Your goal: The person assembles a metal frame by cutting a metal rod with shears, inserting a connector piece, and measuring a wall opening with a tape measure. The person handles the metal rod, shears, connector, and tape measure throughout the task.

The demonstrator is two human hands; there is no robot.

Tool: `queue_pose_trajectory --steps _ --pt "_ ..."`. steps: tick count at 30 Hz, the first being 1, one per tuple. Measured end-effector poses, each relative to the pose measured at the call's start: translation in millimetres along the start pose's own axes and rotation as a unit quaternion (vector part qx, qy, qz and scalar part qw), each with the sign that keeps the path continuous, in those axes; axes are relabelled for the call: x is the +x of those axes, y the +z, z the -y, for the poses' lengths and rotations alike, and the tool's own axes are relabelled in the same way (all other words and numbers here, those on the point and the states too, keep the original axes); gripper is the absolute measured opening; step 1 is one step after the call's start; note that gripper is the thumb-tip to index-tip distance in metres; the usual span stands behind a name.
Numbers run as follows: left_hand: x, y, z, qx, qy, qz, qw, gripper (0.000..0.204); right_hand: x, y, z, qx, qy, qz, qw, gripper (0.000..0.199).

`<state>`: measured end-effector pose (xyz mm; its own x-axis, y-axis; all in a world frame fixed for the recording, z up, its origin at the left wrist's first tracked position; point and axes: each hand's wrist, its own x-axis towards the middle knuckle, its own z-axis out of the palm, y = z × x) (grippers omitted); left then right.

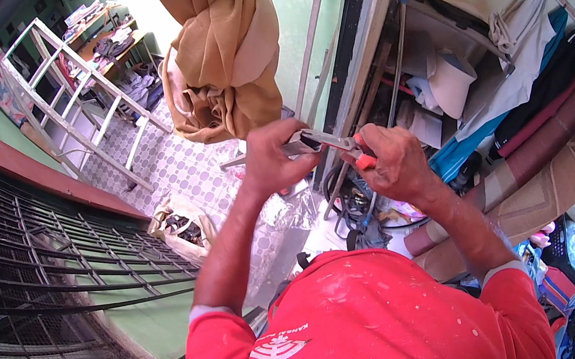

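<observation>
My left hand [272, 158] is closed around a thin grey metal channel [304, 144], whose other end sticks out past the left side of the hand. In my right hand [397, 163] are tin snips with red handles [365, 161], the fingers wrapped round them. The grey jaws of the snips [331, 140] lie against the channel's right end; whether they bite into it I cannot tell. Just beyond my left hand hangs a knotted brown curtain [228, 52].
A stepladder [73, 101] stands far left on the patterned tile floor [209, 185]. Black window bars [63, 247] run along the left wall. An open bag [181, 226] sits on the floor. To the right are cluttered shelves, hanging cloths [513, 73] and a rolled carpet [526, 151].
</observation>
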<state>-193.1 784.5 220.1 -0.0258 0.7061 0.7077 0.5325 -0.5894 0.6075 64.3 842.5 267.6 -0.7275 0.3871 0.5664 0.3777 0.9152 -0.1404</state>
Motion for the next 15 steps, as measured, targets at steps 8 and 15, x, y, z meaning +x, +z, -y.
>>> queue_pose_trajectory --steps 8,15 --pt "-17.9 20.1 -3.4 0.030 -0.042 -0.120 0.991 0.026 3.4 -12.8 19.2 0.030 0.022 0.085 0.996 0.040" --pt "-15.5 21.3 -1.2 0.016 -0.023 -0.131 0.991 0.022 12.7 -4.4 21.8 -0.005 0.008 0.050 0.999 0.041"
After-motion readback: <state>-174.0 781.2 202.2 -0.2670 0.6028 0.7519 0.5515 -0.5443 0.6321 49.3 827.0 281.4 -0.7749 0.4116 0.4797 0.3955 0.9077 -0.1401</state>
